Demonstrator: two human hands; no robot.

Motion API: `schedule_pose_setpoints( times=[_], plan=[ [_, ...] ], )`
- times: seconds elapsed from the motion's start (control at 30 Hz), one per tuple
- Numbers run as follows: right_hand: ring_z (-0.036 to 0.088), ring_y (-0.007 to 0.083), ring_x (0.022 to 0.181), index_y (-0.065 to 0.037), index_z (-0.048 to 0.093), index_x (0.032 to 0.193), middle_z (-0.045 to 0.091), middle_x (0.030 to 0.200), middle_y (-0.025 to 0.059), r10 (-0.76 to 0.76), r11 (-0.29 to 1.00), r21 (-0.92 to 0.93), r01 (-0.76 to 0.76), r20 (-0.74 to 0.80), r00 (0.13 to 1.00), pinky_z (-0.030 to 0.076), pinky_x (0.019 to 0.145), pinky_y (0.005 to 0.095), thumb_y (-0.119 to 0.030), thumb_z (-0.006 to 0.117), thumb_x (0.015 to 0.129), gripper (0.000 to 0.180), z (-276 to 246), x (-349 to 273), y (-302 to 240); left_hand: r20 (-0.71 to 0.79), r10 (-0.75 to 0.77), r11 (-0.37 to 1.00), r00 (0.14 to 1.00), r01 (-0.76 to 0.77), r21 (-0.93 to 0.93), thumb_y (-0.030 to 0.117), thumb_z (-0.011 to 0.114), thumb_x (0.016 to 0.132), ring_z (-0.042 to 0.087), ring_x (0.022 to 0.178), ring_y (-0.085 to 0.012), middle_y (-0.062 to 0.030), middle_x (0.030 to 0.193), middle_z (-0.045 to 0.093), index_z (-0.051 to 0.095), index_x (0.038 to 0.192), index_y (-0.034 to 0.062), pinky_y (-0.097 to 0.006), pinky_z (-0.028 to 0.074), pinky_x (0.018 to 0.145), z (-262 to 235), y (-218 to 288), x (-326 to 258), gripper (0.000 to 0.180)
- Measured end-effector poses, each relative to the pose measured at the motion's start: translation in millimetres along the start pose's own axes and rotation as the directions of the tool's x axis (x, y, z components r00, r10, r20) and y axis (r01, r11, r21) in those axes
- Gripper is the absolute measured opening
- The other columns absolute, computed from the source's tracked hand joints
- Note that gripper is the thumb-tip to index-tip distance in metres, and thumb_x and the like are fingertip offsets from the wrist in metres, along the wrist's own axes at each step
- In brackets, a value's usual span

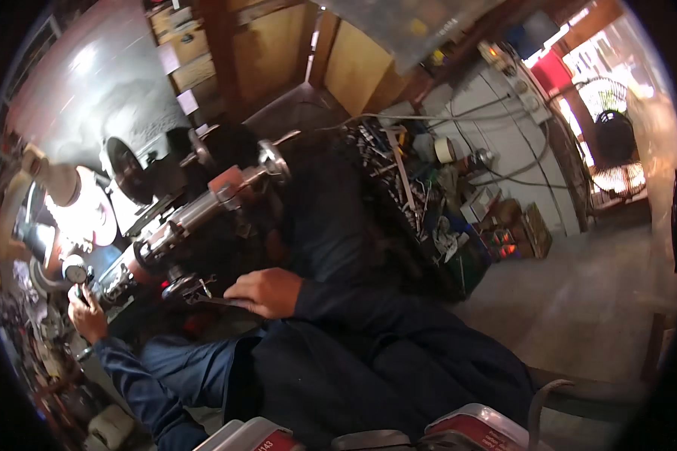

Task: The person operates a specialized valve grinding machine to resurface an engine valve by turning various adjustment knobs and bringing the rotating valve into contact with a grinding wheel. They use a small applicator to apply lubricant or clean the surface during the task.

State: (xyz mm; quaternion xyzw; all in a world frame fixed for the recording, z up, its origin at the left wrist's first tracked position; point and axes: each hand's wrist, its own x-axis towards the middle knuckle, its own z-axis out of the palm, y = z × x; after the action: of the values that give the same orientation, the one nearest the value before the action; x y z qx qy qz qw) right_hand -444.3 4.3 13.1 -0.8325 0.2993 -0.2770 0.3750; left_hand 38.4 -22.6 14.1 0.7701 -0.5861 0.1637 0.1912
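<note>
A lathe-like machine (195, 214) runs diagonally across the left half of the view, with a handwheel (273, 161) at its upper end. My left hand (88, 316) reaches to the machine's lower end, fingers closed just under a round white-faced dial gauge (75, 268); they appear to grip its lower part. My right hand (271, 293) is closed around a slim metal lever (222, 301), in front of my body. The lever's far end meets a shiny metal knob assembly (180, 286) on the machine's front. The right fingertips are partly hidden.
A bright lamp (64, 184) shines at the left, near a dark disc wheel (128, 170). Many tools (387, 165) lie on a bench right of the machine, beside a tape roll (444, 149) and boxes (530, 229). A fan (614, 137) stands far right. Cables cross the pale wall.
</note>
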Motion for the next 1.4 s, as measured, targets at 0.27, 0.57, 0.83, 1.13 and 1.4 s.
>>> schedule_pose_setpoints(
  times=[0.27,0.57,0.83,1.13,1.4],
  plan=[
    [0.060,0.0303,0.100,-0.004,0.059,0.114,0.060,0.106,0.0136,-0.166,0.985,0.043,0.167,-0.023,0.986,0.050,0.085,0.0402,-0.018,0.064,0.084,0.033,7.9,21.5,-18.9,-0.219,-0.425,0.836,0.879,0.288,-0.467,0.028,0.051,0.097,0.060,0.098,-0.0400,-0.0257,0.107,0.062,0.057,0.118,-0.0006,-0.047,0.046,0.089,3.9,0.8,-1.1,0.036],
    [0.051,0.0268,0.115,-0.002,0.026,0.140,0.046,0.127,0.0150,0.200,0.829,0.482,0.284,-0.729,0.654,0.042,0.098,0.0381,-0.021,0.076,0.078,0.082,-33.3,51.0,-70.4,0.218,0.049,0.481,0.975,0.169,-0.860,0.031,0.035,0.102,0.049,0.124,-0.0344,-0.0232,0.139,0.043,0.052,0.125,-0.0055,-0.043,0.041,0.102,-109.6,308.5,-79.6,0.046],
    [0.056,0.0233,0.101,0.001,0.031,0.134,0.057,0.111,0.0162,0.537,0.755,0.538,-0.375,-0.835,-0.117,0.045,0.088,0.0368,-0.025,0.075,0.080,0.074,-183.5,-93.8,88.5,-0.322,0.122,0.893,0.939,-0.246,-0.378,0.023,0.043,0.102,0.054,0.118,-0.0300,-0.0212,0.127,0.057,0.054,0.123,-0.0055,-0.038,0.043,0.100,-71.5,129.0,-40.9,0.038],
    [0.060,0.0330,0.107,0.004,0.057,0.117,0.061,0.118,0.0221,0.482,-0.115,0.275,-0.955,-0.825,-0.296,0.047,0.091,0.0436,-0.040,0.077,0.074,0.065,-232.9,-317.2,294.7,-0.225,-0.224,0.871,0.948,0.091,-0.483,0.005,0.039,0.095,0.058,0.107,-0.0262,-0.0142,0.116,0.063,0.060,0.116,-0.0002,-0.034,0.044,0.095,30.8,-40.6,-32.2,0.030],
    [0.061,0.0370,0.095,-0.002,0.047,0.132,0.063,0.105,0.0196,0.505,-0.391,0.043,-0.919,-0.825,-0.254,0.046,0.082,0.0470,-0.061,0.049,0.089,0.073,-239.0,-338.0,313.7,-0.283,-0.264,0.838,0.922,0.074,-0.541,0.005,0.047,0.093,0.063,0.103,-0.0253,-0.0161,0.114,0.065,0.052,0.102,-0.0004,-0.034,0.049,0.087,-0.5,-19.7,-21.4,0.012]
  ],
)
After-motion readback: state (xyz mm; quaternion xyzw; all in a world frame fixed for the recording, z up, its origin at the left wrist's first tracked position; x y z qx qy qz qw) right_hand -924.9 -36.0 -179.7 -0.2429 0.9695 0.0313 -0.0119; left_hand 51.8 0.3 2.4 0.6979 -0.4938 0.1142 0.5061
